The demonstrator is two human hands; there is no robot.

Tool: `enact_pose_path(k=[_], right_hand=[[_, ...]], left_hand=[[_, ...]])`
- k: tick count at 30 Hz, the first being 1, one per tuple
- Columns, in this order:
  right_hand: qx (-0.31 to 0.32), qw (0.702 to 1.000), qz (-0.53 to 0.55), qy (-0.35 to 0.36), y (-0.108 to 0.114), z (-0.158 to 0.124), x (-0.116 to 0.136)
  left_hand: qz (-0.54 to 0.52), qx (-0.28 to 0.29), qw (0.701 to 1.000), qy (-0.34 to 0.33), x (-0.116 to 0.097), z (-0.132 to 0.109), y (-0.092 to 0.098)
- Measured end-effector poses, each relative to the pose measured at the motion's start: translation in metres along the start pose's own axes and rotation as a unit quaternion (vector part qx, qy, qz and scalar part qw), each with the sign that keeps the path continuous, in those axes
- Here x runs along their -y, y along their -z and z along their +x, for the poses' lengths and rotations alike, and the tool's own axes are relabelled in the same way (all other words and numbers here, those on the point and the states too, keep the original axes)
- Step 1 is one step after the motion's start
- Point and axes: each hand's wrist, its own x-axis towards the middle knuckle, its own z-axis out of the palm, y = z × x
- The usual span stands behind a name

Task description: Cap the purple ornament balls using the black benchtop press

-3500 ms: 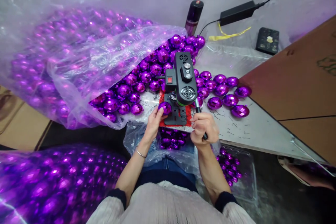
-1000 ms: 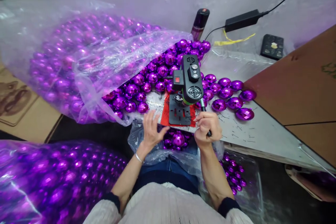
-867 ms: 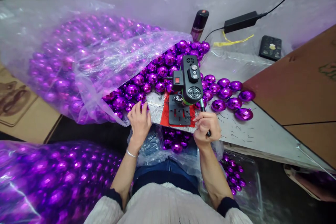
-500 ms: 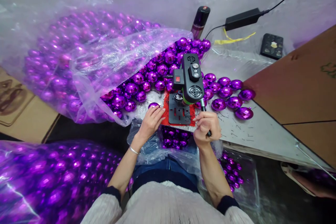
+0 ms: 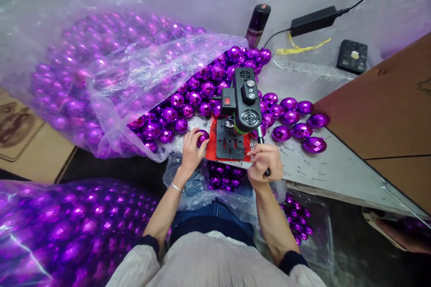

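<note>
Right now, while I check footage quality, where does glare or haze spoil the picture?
Head view: white glare marks the upper plastic bag, and purple balls inside look hazy; head view again: a bright streak crosses the lower-left bag, while the left hand and held ball look fairly sharp.

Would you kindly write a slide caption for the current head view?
Left hand around a faceted purple ball, right hand gripping the lever of a black machine, more balls on both sides.
</note>
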Motion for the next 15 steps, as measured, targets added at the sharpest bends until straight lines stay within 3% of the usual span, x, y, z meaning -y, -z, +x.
enact_pose_path(k=[4,7,10,12,15], right_hand=[[0.003,1.0,0.001,0.0,0.0,0.001,0.0],[0.001,1.0,-0.001,0.007,0.0,0.002,0.0],[0.001,1.0,-0.006,0.011,0.0,0.005,0.002],[0.003,1.0,-0.01,0.01,0.0,0.011,0.004],[0.007,1.0,-0.016,0.0,0.001,0.024,0.009]], left_hand=[[-0.036,0.02,0.995,0.093,0.002,-0.007,-0.004],[-0.037,0.05,0.992,0.111,0.002,-0.008,-0.003],[-0.101,0.042,0.984,0.144,-0.003,-0.005,-0.002],[-0.211,0.037,0.954,0.21,-0.01,-0.001,-0.003],[-0.397,0.053,0.86,0.317,-0.025,0.006,-0.006]])
